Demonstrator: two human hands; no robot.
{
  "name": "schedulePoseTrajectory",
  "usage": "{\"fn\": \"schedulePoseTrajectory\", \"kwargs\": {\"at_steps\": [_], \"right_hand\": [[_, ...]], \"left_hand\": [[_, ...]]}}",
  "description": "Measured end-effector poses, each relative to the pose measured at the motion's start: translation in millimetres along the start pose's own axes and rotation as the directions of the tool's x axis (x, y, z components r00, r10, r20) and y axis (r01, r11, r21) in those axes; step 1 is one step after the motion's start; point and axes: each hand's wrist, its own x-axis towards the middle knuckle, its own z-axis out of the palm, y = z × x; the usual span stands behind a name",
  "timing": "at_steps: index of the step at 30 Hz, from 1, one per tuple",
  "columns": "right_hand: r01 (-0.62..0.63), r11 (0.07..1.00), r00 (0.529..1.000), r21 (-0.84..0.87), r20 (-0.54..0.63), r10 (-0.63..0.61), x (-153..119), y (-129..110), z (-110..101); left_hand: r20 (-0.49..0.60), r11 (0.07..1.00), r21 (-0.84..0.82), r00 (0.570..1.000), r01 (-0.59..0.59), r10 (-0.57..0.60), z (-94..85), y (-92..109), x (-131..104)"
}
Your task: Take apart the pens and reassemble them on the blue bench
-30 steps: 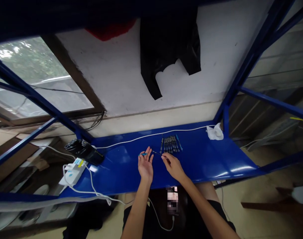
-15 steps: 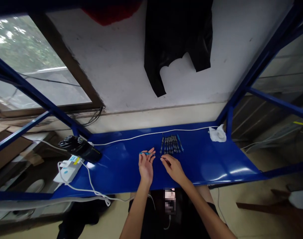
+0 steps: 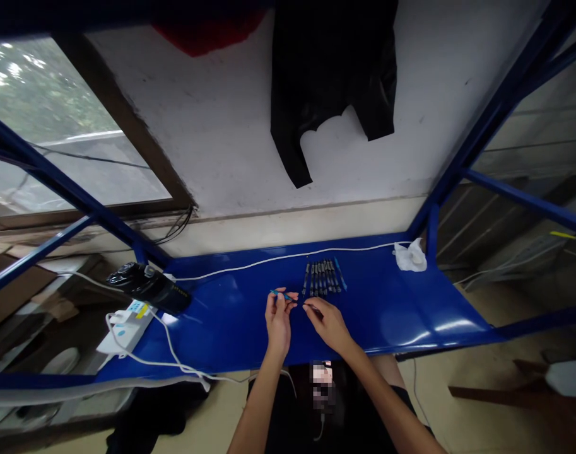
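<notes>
My left hand [image 3: 279,318] is closed on a slim blue pen [image 3: 281,294], held across the fingers with its dark end pointing right. Just to the right, my right hand [image 3: 326,321] is in a pinch, its fingertips a small gap from the pen's end. Whatever lies between those fingertips is too small to make out. Beyond the hands, several black pens [image 3: 322,277] lie side by side in a row on the blue table [image 3: 231,315]. Another blue pen [image 3: 340,274] lies at the right end of that row.
A black bottle [image 3: 150,287] lies at the left beside a white power strip [image 3: 127,331] with cables. A white cord [image 3: 259,260] runs along the table's back. Crumpled tissue [image 3: 411,255] sits at the back right. A phone [image 3: 322,384] rests on my lap.
My left fingers have curled in and the blue pen has tilted, its dark end now lower. My right hand keeps its pinch. The view has shifted slightly.
</notes>
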Motion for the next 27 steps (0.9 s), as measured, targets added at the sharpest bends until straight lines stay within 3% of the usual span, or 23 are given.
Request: {"fn": "schedulePoseTrajectory", "kwargs": {"at_steps": [6,20,27], "right_hand": [[0.000,0.999,1.000,0.044,-0.023,0.001,0.7,0.8,0.0],[-0.028,0.992,0.999,0.124,-0.030,0.032,2.0,-4.0,-2.9],[-0.079,0.992,0.996,0.095,-0.039,0.083,0.6,0.0,-1.8]], "left_hand": [[0.053,0.989,0.146,0.999,-0.012,0.005,-1.5,-4.0,-2.9],[0.112,0.961,0.276,0.993,-0.004,-0.028,-4.0,-5.3,-1.8],[0.084,0.948,0.319,0.996,-0.009,-0.019,-1.0,-3.5,-3.8]]}}
